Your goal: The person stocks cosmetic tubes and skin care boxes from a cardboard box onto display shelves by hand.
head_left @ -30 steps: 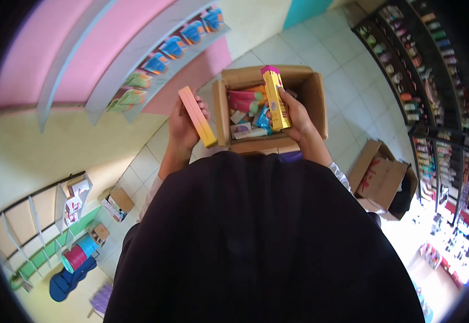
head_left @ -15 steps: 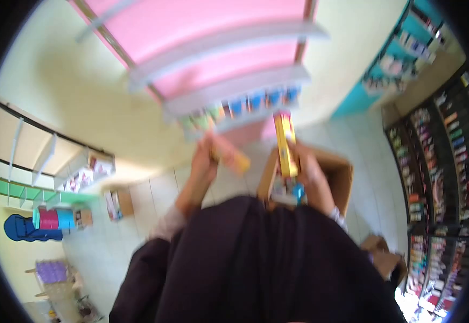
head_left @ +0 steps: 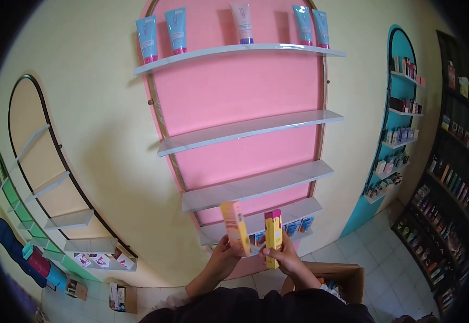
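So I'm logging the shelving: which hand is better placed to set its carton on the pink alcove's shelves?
Probably the left hand: its orange-pink carton stands slightly higher, nearer the white shelves, than the right hand's yellow carton.

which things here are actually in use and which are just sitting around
In hand:
- orange-yellow box in left hand
- yellow box with pink top in right hand

Sitting around:
- cardboard carton on the floor
- tubes on top shelf
- small floor box
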